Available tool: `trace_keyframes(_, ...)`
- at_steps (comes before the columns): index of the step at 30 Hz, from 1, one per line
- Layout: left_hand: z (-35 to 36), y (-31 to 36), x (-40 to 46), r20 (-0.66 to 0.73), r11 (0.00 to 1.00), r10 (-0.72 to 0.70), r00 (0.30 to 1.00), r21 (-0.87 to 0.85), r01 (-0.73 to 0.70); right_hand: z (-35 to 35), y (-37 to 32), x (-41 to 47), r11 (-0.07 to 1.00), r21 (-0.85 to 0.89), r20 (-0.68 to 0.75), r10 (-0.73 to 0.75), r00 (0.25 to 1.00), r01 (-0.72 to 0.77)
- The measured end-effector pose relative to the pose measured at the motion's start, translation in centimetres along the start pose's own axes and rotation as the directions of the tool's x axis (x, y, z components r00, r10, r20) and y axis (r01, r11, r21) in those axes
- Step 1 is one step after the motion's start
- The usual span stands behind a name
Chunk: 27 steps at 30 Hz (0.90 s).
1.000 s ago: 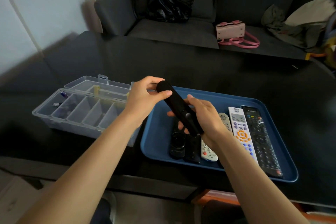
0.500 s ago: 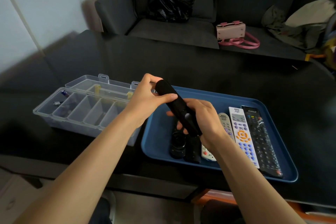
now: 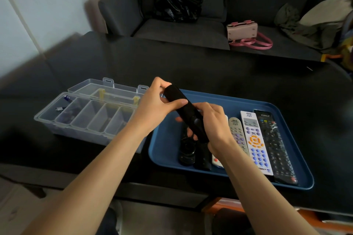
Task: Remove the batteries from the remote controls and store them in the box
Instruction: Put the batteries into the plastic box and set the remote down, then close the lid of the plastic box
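A slim black remote point(image 3: 181, 108) is held tilted above the blue tray point(image 3: 286, 182). My left hand point(image 3: 156, 105) grips its far end, thumb laid across the top. My right hand point(image 3: 212, 126) grips its near end. Several more remotes lie side by side in the tray: two black ones point(image 3: 188, 149), a grey one point(image 3: 236, 131), a white one with orange and blue buttons point(image 3: 256, 143), and a long black one point(image 3: 275, 145). The clear plastic box point(image 3: 86, 120) with open lid stands left of the tray; two batteries point(image 3: 59, 108) lie in its leftmost compartment.
Everything sits on a black table point(image 3: 210, 70). Behind it is a dark sofa with a black plastic bag point(image 3: 177, 2), a pink handbag point(image 3: 244, 31) and crumpled clothes point(image 3: 313, 23). The table's near edge runs just below the tray.
My left thumb has slid a little further along the top of the black remote; both hands keep holding it in nearly the same spot above the tray.
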<state>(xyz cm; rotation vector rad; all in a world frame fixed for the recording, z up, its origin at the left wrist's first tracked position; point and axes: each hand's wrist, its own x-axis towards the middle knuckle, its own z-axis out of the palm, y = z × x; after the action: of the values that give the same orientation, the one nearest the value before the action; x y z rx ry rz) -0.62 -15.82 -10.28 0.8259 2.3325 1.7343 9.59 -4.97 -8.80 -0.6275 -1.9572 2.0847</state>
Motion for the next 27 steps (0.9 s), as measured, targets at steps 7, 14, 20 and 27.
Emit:
trace_keyframes(7, -0.3, -0.4, -0.1, 0.002, 0.971, 0.094, 0.996, 0.221, -0.092, 0.0, 0.0, 0.3, 0.996, -0.092, -0.011, -0.007, 1.000, 0.006)
trace_keyframes(14, -0.4, -0.1, 0.0, -0.006, 0.975, 0.056, 0.998, 0.214, -0.054, 0.2, 0.1, 0.3, 0.997, -0.078, 0.013, 0.013, 1.000, -0.012)
trace_keyframes(20, -3.3, 0.2, -0.6, 0.143, 0.920, -0.035, 0.989, 0.390, -0.024, 1.0, -0.5, -0.4, 0.991, -0.019, 0.115, 0.133, 0.984, -0.131)
trace_keyframes(27, -7.4, 0.2, -3.0, 0.446, 0.505, -0.340, 0.828, 0.829, -0.239, 4.2, 1.6, -0.7, 0.718, -0.695, -0.016, 0.044, 0.999, -0.043)
